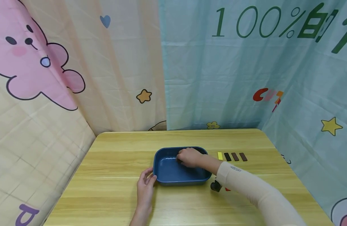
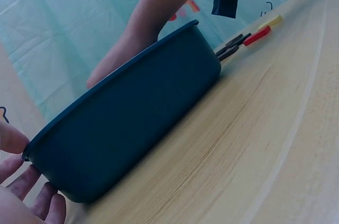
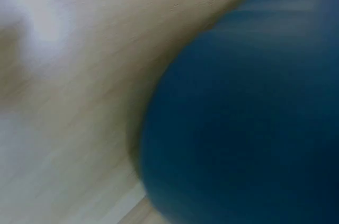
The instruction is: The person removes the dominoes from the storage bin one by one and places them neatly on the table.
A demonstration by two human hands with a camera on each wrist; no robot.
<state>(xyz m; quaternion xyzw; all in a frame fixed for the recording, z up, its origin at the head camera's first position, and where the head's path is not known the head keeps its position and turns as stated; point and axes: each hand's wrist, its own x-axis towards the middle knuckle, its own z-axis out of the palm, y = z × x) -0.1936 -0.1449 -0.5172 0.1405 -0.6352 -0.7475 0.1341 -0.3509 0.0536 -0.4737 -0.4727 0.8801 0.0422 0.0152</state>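
Note:
A deep blue rectangular basin (image 1: pixel 180 182) with rounded corners stands on the table. At its left end my left hand (image 1: pixel 145 188) holds the rim and outer wall, thumb toward the front corner; in the left wrist view, the fingers (image 2: pixel 24 181) lie against the basin's wall (image 2: pixel 122 123). My right hand (image 1: pixel 189 157) reaches inside over the back right part, fingers curled, pinching a small dark brown piece (image 1: pixel 179 161) that the fingers mostly hide. The right wrist view is blurred and shows the basin's outside (image 3: pixel 238 118) but not the hand.
Right of the basin lie small flat pieces in a row: yellow (image 1: pixel 220 156), black (image 1: pixel 227 157) and two brown (image 1: pixel 243 157). A red piece (image 1: pixel 228 189) is partly hidden by the right sleeve (image 1: pixel 247 185). A black wrist-camera mount (image 1: pixel 216 186) hangs below that wrist. Curtains (image 1: pixel 207 69) stand behind the table.

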